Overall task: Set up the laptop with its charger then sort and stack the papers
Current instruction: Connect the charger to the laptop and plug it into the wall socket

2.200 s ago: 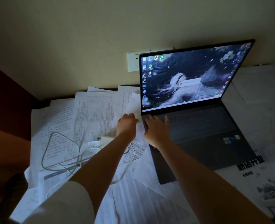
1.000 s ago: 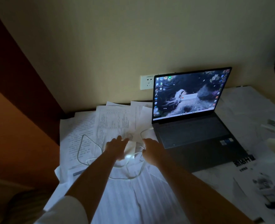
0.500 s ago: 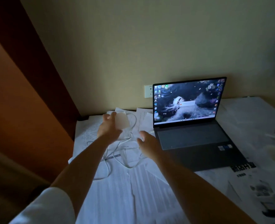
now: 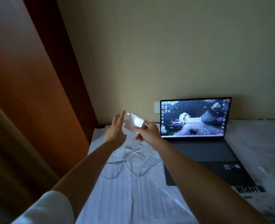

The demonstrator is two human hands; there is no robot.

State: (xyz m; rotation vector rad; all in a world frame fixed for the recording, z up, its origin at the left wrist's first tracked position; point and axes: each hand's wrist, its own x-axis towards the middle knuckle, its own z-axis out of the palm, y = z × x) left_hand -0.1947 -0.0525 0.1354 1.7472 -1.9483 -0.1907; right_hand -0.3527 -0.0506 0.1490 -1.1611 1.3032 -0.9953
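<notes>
An open grey laptop [image 4: 203, 152] with a lit screen stands on the table against the wall. My right hand [image 4: 147, 131] grips the white charger brick [image 4: 134, 122], raised in the air left of the screen. My left hand [image 4: 115, 130] is just left of the brick with its fingers straight, touching its edge. The charger's white cable [image 4: 130, 157] trails down in loose loops onto the printed papers [image 4: 125, 191] spread over the table's left part.
A white wall socket [image 4: 157, 107] sits on the wall just left of the laptop screen. A brown wooden panel [image 4: 52, 78] borders the table on the left. More papers and a printed booklet [image 4: 253, 189] lie right of the laptop.
The charger brick went from the table up into the air and from my left hand to my right. The cable rose with it. The view tilted up toward the wall.
</notes>
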